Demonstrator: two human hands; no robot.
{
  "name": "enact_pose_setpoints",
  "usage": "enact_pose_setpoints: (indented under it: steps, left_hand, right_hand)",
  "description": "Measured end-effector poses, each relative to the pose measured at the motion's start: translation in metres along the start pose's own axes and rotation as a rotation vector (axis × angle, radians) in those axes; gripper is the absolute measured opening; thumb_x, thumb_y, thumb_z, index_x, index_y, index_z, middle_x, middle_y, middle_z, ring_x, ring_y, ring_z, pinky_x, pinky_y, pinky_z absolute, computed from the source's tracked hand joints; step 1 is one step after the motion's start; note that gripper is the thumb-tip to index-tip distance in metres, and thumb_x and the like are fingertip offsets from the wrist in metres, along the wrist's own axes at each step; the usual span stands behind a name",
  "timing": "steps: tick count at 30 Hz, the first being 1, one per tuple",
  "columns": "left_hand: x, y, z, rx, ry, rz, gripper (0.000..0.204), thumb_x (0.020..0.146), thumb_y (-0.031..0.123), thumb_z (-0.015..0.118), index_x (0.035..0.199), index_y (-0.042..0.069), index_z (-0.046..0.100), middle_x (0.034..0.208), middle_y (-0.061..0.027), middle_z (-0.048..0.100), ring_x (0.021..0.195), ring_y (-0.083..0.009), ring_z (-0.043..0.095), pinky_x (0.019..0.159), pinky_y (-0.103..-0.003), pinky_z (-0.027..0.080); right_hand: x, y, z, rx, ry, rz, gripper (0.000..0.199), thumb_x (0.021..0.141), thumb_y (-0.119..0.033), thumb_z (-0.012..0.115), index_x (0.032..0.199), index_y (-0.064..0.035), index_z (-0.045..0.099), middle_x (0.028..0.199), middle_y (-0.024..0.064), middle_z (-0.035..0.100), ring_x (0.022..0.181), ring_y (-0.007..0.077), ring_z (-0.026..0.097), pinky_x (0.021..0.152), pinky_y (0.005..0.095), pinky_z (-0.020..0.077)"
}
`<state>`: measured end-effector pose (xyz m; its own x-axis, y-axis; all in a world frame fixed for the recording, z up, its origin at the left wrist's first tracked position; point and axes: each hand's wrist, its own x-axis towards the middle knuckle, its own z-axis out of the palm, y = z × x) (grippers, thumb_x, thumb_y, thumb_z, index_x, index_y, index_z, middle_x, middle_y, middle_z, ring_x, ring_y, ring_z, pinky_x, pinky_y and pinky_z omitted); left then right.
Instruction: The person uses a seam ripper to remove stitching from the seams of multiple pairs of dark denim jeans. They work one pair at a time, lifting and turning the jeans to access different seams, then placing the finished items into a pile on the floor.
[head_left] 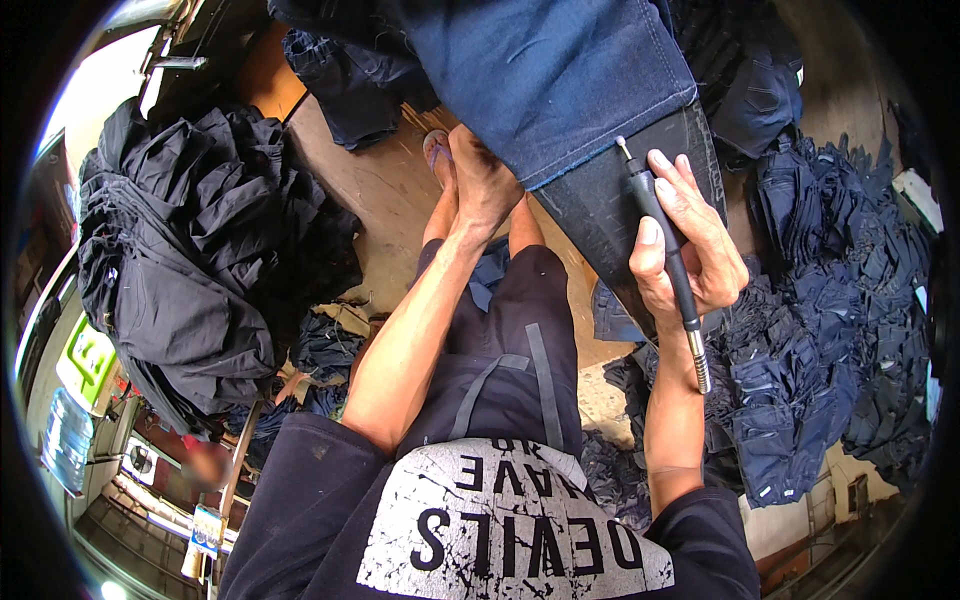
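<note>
Nearest us is a black T-shirt (520,520) with a pale printed panel, then dark shorts (510,320) with a grey drawstring. Ahead, the right hand (695,240) holds a slim black pen-shaped tool (683,285), thumb and fingers closed around it, its tip aimed away from us at a stitched hem (600,150); we cannot tell whether it touches. The left hand (485,180) curls against the left edge of a blue denim leg (560,90); its fingers are partly hidden, so we cannot tell its grip. The denim leg lies over a dark board (590,225), ahead of the right hand, its long axis running away and slightly left. The hem slants between the hands: left hand by its near corner, right hand just short of its middle. Farther out, we find a black clothes heap (200,250) leftward and blue garments (800,330) rightward.
</note>
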<state>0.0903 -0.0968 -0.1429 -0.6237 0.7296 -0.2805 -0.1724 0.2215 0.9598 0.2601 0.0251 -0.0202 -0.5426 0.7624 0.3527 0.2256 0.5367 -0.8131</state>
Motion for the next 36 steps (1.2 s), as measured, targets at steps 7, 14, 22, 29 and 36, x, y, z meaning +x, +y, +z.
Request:
enact_pose_setpoints:
  steps: [7, 14, 22, 29, 36]
  left_hand:
    - [0.000, 0.009, 0.000, -0.038, -0.025, -0.001, 0.074, 0.105, 0.056, 0.072, 0.143, -0.005, 0.057, 0.135, -0.0098, 0.066, 0.122, -0.0182, 0.062, 0.108, -0.036, 0.049]
    - [0.001, 0.009, 0.005, -0.025, 0.060, 0.007, 0.064, 0.091, 0.021, 0.089, 0.141, -0.004, 0.058, 0.133, -0.0118, 0.068, 0.122, -0.0204, 0.063, 0.106, -0.037, 0.050]
    - [0.006, 0.011, 0.012, -0.038, 0.186, 0.217, 0.031, 0.083, 0.008, 0.095, 0.104, -0.003, 0.075, 0.097, -0.0044, 0.079, 0.091, -0.0110, 0.070, 0.080, -0.029, 0.055]
    - [0.009, 0.016, 0.013, -0.027, 0.179, 0.228, 0.030, 0.084, 0.009, 0.094, 0.103, -0.003, 0.074, 0.098, -0.0064, 0.080, 0.091, -0.0129, 0.071, 0.080, -0.031, 0.055]
    - [0.006, 0.005, 0.011, 0.003, 0.190, 0.257, 0.031, 0.083, 0.009, 0.094, 0.103, -0.002, 0.074, 0.097, -0.0089, 0.080, 0.090, -0.0153, 0.073, 0.080, -0.032, 0.055]
  right_hand:
    - [-0.002, -0.001, -0.004, -0.031, -0.025, 0.035, 0.029, 0.088, 0.005, 0.071, 0.116, 0.0085, 0.076, 0.115, 0.0269, 0.080, 0.119, 0.0421, 0.077, 0.114, 0.0579, 0.0555]
    - [0.000, 0.003, -0.002, -0.038, 0.050, 0.048, 0.028, 0.082, 0.004, 0.072, 0.109, 0.0095, 0.078, 0.105, 0.0236, 0.082, 0.112, 0.0419, 0.080, 0.110, 0.0586, 0.0592]
    - [0.000, 0.005, 0.000, -0.054, 0.084, 0.056, 0.028, 0.083, 0.004, 0.072, 0.110, 0.0089, 0.077, 0.106, 0.0252, 0.081, 0.112, 0.0413, 0.080, 0.109, 0.0582, 0.0598]
    - [-0.002, 0.006, -0.004, -0.050, 0.032, 0.067, 0.029, 0.095, 0.002, 0.070, 0.122, 0.0097, 0.073, 0.123, 0.0297, 0.077, 0.124, 0.0411, 0.075, 0.119, 0.0554, 0.0518]
    - [-0.002, 0.009, 0.000, -0.081, 0.129, 0.094, 0.031, 0.083, 0.004, 0.073, 0.113, 0.0082, 0.078, 0.114, 0.0256, 0.081, 0.115, 0.0401, 0.079, 0.110, 0.0541, 0.0595]
